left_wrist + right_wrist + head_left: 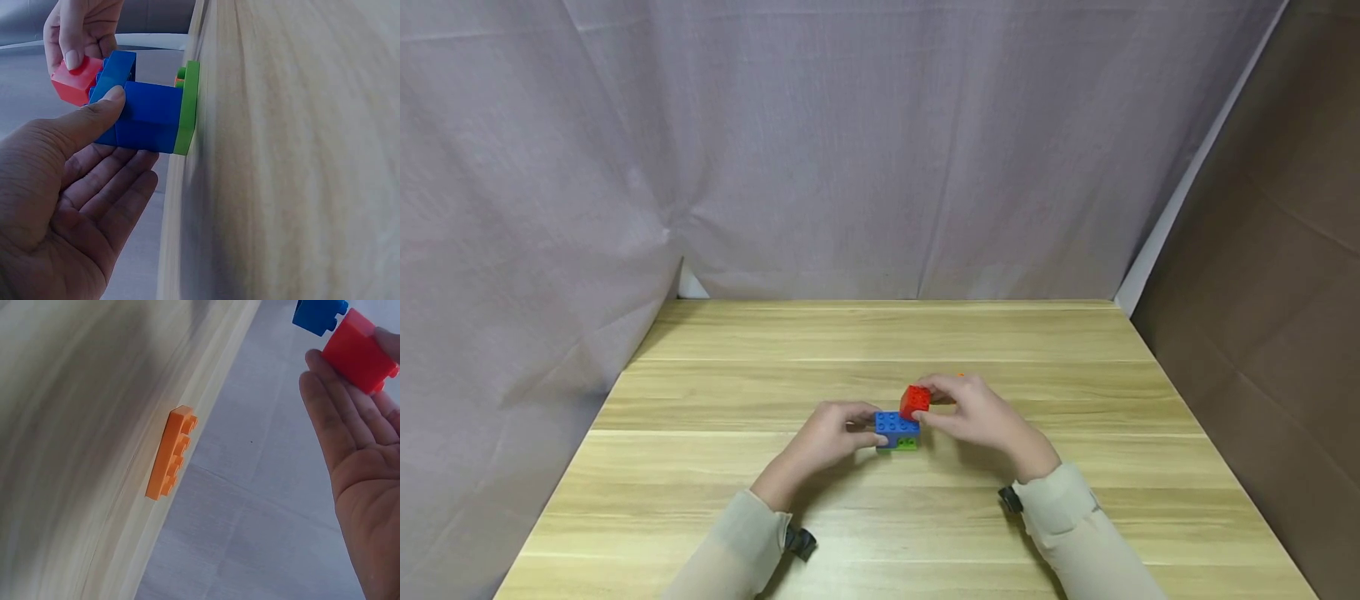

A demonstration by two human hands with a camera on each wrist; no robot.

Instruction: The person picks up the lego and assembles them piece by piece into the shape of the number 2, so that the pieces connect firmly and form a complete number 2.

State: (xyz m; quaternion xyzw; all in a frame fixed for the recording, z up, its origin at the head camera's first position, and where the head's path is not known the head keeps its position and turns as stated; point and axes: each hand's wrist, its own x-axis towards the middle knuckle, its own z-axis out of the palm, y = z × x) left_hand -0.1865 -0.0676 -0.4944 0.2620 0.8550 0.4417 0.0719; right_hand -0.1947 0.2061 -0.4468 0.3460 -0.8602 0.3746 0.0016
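A stack of building bricks stands on the table, with a flat green brick (189,112) at its base. Above it sits a blue brick (150,115), topped by a second blue brick (897,422) that juts out beyond it. My left hand (829,435) pinches the stack's left side, thumb on the blue bricks. Between thumb and fingers, my right hand (977,412) holds a red brick (915,402) tilted over the right end of the upper blue brick. Whether the red brick touches the studs, I cannot tell.
An orange brick (169,453) with a row of studs lies on the wooden table (850,342), mostly hidden behind the right hand in the head view. Grey cloth (820,150) hangs behind the table, and a brown panel (1270,317) stands to the right.
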